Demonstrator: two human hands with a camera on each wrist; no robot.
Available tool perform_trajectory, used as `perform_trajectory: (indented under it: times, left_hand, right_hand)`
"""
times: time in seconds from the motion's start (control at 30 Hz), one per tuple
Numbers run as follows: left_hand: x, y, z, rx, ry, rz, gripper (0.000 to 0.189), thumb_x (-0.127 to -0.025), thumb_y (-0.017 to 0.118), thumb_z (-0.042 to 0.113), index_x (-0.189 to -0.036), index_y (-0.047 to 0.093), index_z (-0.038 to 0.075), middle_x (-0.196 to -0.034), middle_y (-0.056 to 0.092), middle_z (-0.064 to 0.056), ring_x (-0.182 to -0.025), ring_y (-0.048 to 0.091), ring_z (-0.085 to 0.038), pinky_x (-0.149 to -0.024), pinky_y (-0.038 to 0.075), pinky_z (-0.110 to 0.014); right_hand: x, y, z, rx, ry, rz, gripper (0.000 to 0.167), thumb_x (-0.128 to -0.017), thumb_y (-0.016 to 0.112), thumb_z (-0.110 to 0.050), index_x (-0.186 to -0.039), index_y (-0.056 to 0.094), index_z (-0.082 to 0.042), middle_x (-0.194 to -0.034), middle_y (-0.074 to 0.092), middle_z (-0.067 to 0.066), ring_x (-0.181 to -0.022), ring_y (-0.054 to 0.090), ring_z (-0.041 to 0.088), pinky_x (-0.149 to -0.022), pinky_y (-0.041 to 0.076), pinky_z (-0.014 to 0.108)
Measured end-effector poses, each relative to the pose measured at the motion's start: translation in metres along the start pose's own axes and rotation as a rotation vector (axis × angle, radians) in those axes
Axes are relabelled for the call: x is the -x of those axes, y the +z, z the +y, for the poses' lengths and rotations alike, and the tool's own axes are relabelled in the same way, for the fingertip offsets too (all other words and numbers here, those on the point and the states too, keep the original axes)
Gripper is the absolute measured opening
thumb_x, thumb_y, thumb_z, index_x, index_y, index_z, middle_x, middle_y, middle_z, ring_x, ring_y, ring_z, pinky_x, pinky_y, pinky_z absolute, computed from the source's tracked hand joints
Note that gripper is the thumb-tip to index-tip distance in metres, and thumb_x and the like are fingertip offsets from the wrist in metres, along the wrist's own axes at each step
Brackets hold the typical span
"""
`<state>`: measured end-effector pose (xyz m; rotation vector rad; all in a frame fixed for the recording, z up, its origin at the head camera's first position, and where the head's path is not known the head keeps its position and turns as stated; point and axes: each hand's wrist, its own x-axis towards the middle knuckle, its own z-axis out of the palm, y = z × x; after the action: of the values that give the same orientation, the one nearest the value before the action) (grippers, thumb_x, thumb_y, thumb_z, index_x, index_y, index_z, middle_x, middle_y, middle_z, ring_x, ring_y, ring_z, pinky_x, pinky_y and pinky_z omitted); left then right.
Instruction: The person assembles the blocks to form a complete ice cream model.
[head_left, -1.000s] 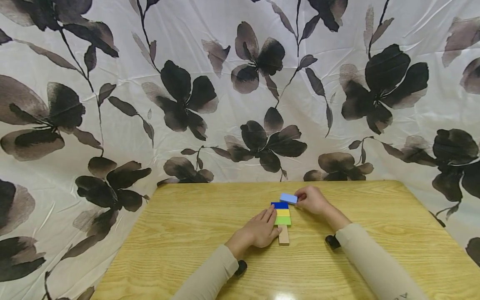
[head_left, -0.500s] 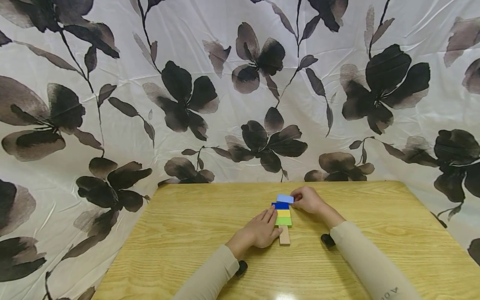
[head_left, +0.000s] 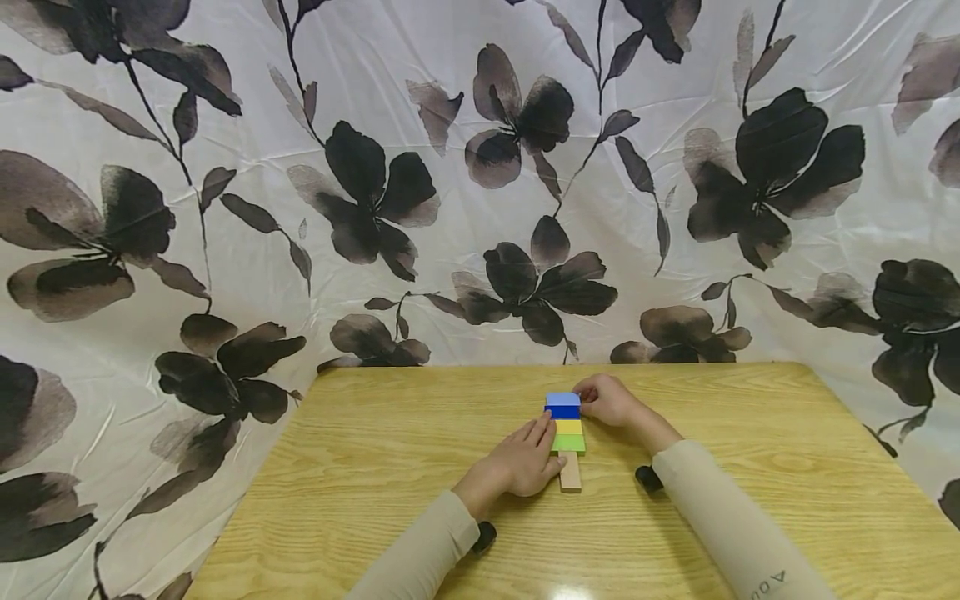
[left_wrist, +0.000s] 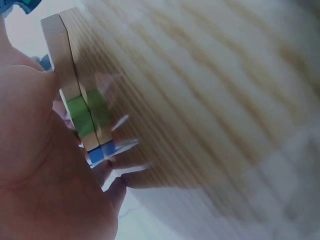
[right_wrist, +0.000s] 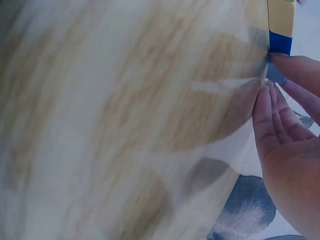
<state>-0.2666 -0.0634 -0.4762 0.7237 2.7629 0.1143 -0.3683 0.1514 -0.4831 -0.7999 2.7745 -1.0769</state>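
Observation:
In the head view, a flat column of blocks lies on the table. From far to near come a light blue block (head_left: 562,399), a dark blue block (head_left: 562,412), a yellow block (head_left: 568,427), a green block (head_left: 568,442) and a narrower plain wooden block (head_left: 570,472). Along the column's left side rests my left hand (head_left: 517,462), its extended fingers touching the blocks. My right hand (head_left: 609,402) pinches the right end of the light blue block, which sits against the dark blue one. Fingers of the right hand (right_wrist: 290,125) partly cover that block in the right wrist view.
The blocks lie on a wood-grain table (head_left: 360,467), well in from its far edge. Behind it hangs a white cloth (head_left: 450,208) with dark flowers. A small black object (head_left: 648,478) shows beneath the right sleeve.
My right hand has moved left with the light blue block. That block was angled and offset to the right; now it lines up behind the dark blue one. The left hand has stayed put.

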Motion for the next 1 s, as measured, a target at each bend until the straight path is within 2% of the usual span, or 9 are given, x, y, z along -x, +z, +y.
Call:
perform_trajectory:
  times: [0.33,0.67,1.0]
  left_hand:
    - [0.0011,-0.0015,0.0003,-0.016,0.006,0.007,0.069,-0.111,0.026,0.051,-0.165,0.015,0.010,-0.173,0.004,-0.007,-0.157,0.013,-0.025,-0.125,0.021,-0.039]
    - [0.0007,-0.0006,0.0011,-0.012,0.005,0.002,0.069,-0.111,0.023,0.051,-0.165,0.014,0.009,-0.173,0.002,-0.007,-0.157,0.013,-0.026,-0.125,0.019,-0.039]
    - [-0.0001,-0.0004,0.0017,-0.011,-0.005,0.003,0.070,-0.111,0.027,0.052,-0.165,0.015,0.010,-0.173,0.005,-0.005,-0.157,0.015,-0.025,-0.124,0.023,-0.040]
  right_hand:
    - [0.0008,0.0011,-0.0061,-0.005,0.028,0.002,0.022,-0.091,0.069,0.004,-0.113,0.072,0.007,-0.090,0.067,0.011,-0.083,0.058,0.020,-0.076,0.050,0.036]
    - [0.0023,0.0024,-0.0041,-0.004,0.018,0.000,0.024,-0.091,0.068,0.005,-0.115,0.072,0.006,-0.091,0.067,0.010,-0.081,0.058,0.019,-0.075,0.050,0.036]
    - [0.0038,0.0021,-0.0032,-0.001,0.016,-0.007,0.026,-0.091,0.067,0.005,-0.117,0.071,0.007,-0.092,0.066,0.011,-0.083,0.058,0.019,-0.077,0.050,0.037]
